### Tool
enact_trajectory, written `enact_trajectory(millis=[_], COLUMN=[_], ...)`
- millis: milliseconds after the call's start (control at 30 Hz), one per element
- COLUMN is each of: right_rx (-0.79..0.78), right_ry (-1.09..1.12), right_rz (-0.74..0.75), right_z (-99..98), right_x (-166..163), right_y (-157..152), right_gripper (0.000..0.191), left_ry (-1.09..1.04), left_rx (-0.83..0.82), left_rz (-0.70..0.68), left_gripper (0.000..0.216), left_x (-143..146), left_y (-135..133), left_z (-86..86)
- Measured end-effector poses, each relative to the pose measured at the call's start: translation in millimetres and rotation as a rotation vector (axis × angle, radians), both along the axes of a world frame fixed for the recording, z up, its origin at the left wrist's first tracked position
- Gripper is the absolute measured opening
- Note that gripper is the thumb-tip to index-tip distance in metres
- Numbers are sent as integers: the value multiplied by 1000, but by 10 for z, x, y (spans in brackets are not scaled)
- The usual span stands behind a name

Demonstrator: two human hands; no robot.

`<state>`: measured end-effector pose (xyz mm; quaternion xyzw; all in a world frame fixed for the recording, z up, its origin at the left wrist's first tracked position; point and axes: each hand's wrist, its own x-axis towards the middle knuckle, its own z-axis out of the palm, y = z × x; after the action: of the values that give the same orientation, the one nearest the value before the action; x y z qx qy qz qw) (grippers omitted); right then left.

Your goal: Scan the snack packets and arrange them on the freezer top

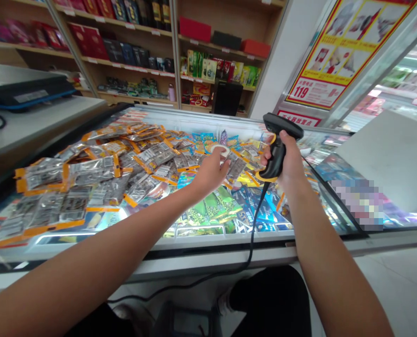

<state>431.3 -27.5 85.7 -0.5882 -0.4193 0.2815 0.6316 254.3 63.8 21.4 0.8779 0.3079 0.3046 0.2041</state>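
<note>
A cord (252, 234) is crossing the near edge of the freezer (152, 269). Above the freezer, the right hand (290, 159) is gripping the scanner (276, 160), handle lying in the palm, head rising above the fingers. Over the freezer's middle, the left hand (212, 172) is sitting beside a white ring (226, 150) and a packet (237, 166); whether it is holding either, I cannot tell. More packets (92, 171) are covering the freezer's left; shelves (124, 66) are standing behind it.

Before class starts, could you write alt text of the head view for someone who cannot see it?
The right hand grips a black barcode scanner over a glass-topped case strewn with orange-edged packets, the left hand close to one of them. Stocked shelves stand behind.
</note>
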Motion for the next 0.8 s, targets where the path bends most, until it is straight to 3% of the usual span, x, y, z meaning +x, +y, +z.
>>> enact_trajectory(millis=[133, 300, 433, 633, 800], right_rx=[7, -16, 2, -114, -318], right_ry=[52, 84, 132, 107, -33], right_rz=[17, -1, 23, 30, 96], right_z=[-18, -79, -118, -92, -84], right_x=[2, 57, 89, 20, 21], right_y=[26, 82, 102, 51, -22], right_gripper=[51, 47, 41, 31, 27], left_ry=[90, 300, 466, 653, 695], left_rx=[114, 229, 345, 315, 262], left_rz=[-6, -107, -237, -223, -109], left_gripper=[71, 36, 33, 82, 106], left_x=[-19, -61, -114, -138, -71], left_y=[-65, -310, -513, -697, -549], left_z=[-90, -36, 92, 100, 0])
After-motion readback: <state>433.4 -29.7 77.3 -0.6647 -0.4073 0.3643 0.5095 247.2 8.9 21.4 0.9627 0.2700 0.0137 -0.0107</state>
